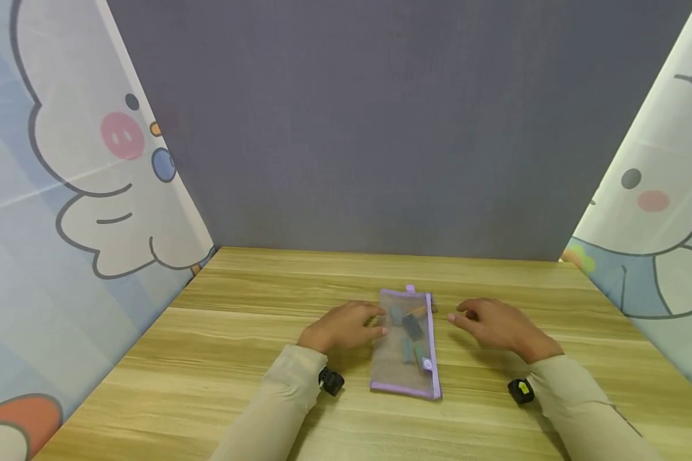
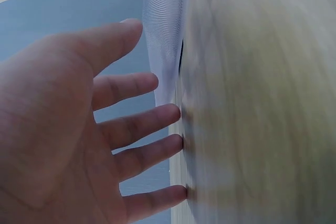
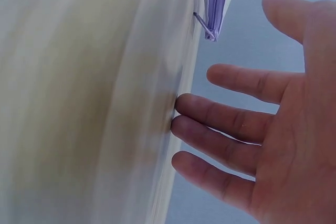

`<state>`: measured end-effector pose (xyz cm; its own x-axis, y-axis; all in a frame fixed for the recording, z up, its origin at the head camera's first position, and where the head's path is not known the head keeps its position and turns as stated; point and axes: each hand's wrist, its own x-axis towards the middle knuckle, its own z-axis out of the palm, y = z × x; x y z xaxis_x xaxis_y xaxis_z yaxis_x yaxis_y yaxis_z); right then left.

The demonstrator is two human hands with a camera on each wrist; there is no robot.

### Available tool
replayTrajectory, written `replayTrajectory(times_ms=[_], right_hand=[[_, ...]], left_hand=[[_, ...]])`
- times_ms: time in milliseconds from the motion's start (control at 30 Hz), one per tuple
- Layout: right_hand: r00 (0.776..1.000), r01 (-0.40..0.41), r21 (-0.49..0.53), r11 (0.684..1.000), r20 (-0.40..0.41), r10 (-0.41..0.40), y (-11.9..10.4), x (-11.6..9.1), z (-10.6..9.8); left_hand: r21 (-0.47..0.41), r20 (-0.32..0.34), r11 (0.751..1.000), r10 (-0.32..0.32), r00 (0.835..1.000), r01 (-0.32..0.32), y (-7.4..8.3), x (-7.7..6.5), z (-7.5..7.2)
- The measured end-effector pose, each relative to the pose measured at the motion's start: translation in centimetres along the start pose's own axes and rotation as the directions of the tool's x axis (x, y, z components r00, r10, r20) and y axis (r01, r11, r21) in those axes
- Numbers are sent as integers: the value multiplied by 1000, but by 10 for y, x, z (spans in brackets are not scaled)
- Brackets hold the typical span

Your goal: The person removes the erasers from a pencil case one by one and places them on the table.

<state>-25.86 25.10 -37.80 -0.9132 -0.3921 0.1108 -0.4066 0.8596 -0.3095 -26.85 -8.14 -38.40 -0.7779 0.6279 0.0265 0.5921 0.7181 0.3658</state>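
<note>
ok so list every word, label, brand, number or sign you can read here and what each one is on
No readable text in any view.
Purple-edged pouch: a pale round mark on its purple tab, too small to read.
Black device at the right wrist: a yellow patch, too small to tell whether it bears lettering.
Cartoon-printed side panels: pictures only, no lettering that I can make out.

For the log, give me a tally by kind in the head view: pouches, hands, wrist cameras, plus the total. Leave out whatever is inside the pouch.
Purple-edged pouch: 1
Left hand and right hand: 2
Black wrist cameras: 2
Total: 5
</note>
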Motion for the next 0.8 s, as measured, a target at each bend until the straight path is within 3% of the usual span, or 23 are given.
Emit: replayTrajectory(times_ms=[200,400,600,800], right_hand=[[1000,-4,13,1000,20,4,-1,6,3],[999,-11,63,998,45,9,-4,11,4],[998,-14,75,997,59,10,-7,15,4],[997,-24,81,996,74,18,-12,18,1]], left_hand=[[12,2,1000,-7,1000,7,2,3,0],[-39,3,999,2,1000,-2,3,8,-3],[-76,0,996,40,999,-40,5,15,-5],[-93,-19,989,115,993,-117,7,20,-3]])
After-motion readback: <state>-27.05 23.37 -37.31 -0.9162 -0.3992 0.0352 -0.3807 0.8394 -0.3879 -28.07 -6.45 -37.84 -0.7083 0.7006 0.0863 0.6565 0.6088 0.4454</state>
